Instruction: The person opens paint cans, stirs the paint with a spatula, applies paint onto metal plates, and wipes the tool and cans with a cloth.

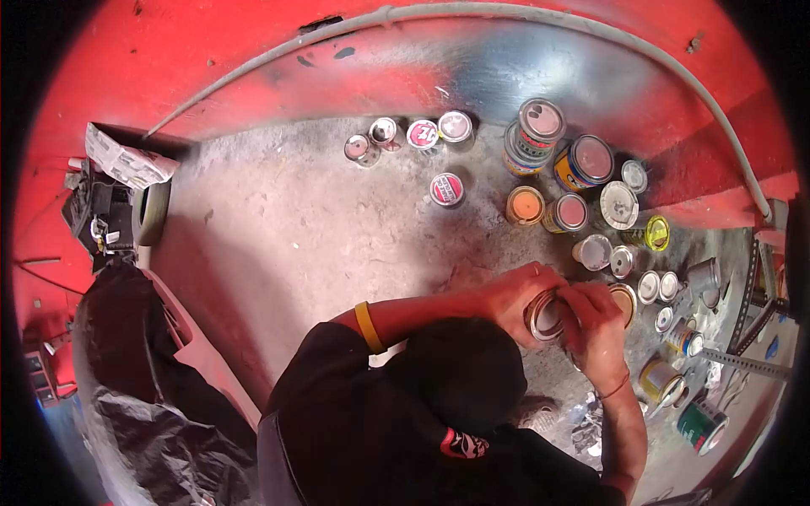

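Note:
My left hand (516,305), below a yellow wristband, is wrapped around the side of a small metal paint can (547,319) with a greyish top. My right hand (596,327) is bent over the can's right rim, its fingers closed on the edge. Whether a small tool is also in those fingers I cannot make out. Just behind the right hand stands another can with a brownish-orange top (623,302), partly covered by the hand. A black cap (460,371) and dark shirt fill the lower middle of the view.
Many paint cans stand at the right, including an orange-topped can (526,205), a yellow-rimmed can (656,233) and a green can (702,426). A red-topped can (447,190) stands alone. Black plastic sheeting (143,363) lies left; a metal rack (759,329) stands right.

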`<state>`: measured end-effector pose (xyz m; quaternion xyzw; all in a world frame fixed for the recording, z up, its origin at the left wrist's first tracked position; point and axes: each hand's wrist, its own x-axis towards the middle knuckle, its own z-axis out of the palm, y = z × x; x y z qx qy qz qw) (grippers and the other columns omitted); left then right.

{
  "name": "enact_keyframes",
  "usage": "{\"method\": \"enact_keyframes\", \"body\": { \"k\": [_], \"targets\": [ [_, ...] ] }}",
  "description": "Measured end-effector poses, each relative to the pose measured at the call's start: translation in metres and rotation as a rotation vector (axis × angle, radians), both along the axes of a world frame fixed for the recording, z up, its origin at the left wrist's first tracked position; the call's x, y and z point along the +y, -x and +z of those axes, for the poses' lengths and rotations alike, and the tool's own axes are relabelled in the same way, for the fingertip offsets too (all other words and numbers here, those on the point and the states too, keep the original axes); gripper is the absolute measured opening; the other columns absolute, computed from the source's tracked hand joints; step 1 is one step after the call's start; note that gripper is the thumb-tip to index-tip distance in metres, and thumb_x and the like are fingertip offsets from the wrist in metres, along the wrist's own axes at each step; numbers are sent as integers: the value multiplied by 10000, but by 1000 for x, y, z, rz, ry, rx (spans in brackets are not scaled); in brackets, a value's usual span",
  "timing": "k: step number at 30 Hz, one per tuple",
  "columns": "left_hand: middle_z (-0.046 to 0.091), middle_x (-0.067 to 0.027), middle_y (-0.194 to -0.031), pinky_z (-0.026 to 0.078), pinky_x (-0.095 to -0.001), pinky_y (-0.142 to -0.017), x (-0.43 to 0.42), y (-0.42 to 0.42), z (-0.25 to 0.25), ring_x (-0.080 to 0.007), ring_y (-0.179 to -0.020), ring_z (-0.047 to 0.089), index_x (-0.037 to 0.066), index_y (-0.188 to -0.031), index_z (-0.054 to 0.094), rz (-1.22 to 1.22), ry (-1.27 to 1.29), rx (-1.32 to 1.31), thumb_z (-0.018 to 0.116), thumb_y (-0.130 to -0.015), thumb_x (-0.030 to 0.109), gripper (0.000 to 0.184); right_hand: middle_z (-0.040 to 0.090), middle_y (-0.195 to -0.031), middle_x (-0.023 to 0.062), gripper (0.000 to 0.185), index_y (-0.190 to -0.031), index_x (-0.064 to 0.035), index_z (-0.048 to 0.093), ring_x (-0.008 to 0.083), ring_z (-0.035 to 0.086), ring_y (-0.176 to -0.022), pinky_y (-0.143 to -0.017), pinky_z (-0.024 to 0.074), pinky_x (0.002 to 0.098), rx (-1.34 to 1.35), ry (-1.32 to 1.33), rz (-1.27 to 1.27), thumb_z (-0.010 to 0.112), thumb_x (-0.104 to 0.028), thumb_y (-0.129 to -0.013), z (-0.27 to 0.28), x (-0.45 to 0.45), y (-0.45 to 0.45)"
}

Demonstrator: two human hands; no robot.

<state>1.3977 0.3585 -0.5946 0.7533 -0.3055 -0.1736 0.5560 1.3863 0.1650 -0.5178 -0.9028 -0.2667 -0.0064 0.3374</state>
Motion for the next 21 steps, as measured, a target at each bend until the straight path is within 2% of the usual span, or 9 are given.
{"method": "enact_keyframes", "body": {
  "k": [3, 5, 6, 8, 10, 14, 18, 19, 21],
  "targets": [
    [567, -148, -1192, 436, -427, -982, 1, 0, 4, -334, -1149, 528, 49, -1230, 538, 16, -6, 44, 886, -496, 298, 850, 646, -918, 132, 346, -1004, -26, 674, 324, 618, -848, -737, 512, 414, 4, -2, 5, 680, 40, -665, 1, 1, 0],
    [554, -145, -1217, 429, -431, -994, 1, -3, -4, -342, -1155, 520, 51, -1230, 543, -13, 2, -160, 889, -478, 296, 864, 652, -947, 129, 385, -1014, -16, 670, 321, 618, -849, -744, 505, 420, -17, -3, 27, 676, 32, -632, 0, -1, -1],
    [554, -145, -1217, 429, -431, -994, 2, -6, 0, -342, -1155, 520, 51, -1230, 543, -25, 14, -152, 889, -478, 296, 864, 652, -947, 129, 385, -1014, -16, 670, 321, 618, -849, -744, 505, 420, -8, 7, 14, 676, 32, -632, 0, 0, -2],
    [543, -146, -1231, 422, -440, -1004, 4, -11, 10, -348, -1171, 507, 60, -1222, 553, 17, 3, -267, 892, -467, 277, 856, 654, -988, 136, 436, -1020, -1, 664, 309, 620, -850, -744, 502, 417, -163, 12, 72, 673, 15, -584, 0, 1, -1],
    [544, -140, -1197, 411, -455, -1017, 6, -12, 7, -347, -1187, 475, 55, -1211, 552, 38, -24, -250, 869, -491, 234, 806, 652, -1020, 148, 488, -1037, 5, 661, 297, 624, -862, -743, 499, 422, -272, 18, 91, 670, -5, -549, -4, -3, 0],
    [548, -145, -1193, 443, -435, -981, 12, -9, 12, -333, -1153, 511, 48, -1226, 552, 169, -21, -265, 904, -466, 224, 855, 630, -981, 138, 463, -1027, 39, 655, 290, 625, -857, -713, 515, 411, -426, -15, 32, 672, 2, -566, 8, -13, 4],
    [553, -148, -1189, 483, -407, -926, 20, -11, 25, -323, -1076, 571, 29, -1211, 557, 434, -97, -330, 929, -496, 248, 836, 632, -888, 131, 287, -936, 46, 652, 284, 627, -764, -653, 526, 372, -554, -65, -87, 655, 79, -651, 19, -32, 2],
    [555, -156, -1188, 493, -405, -915, 21, -16, 27, -316, -1068, 585, 17, -1211, 550, 473, -13, -322, 938, -522, 266, 829, 642, -862, 128, 211, -925, 30, 653, 285, 630, -741, -648, 526, 370, -521, -43, -171, 660, 93, -723, 23, -37, 1],
    [575, -141, -1164, 485, -388, -925, 22, -21, 25, -275, -1069, 591, 3, -1250, 503, 502, 21, -321, 947, -524, 227, 880, 651, -873, 126, 194, -934, 14, 660, 283, 640, -760, -663, 525, 362, -452, -57, -289, 663, 76, -750, 24, -51, 3]
  ]
}}
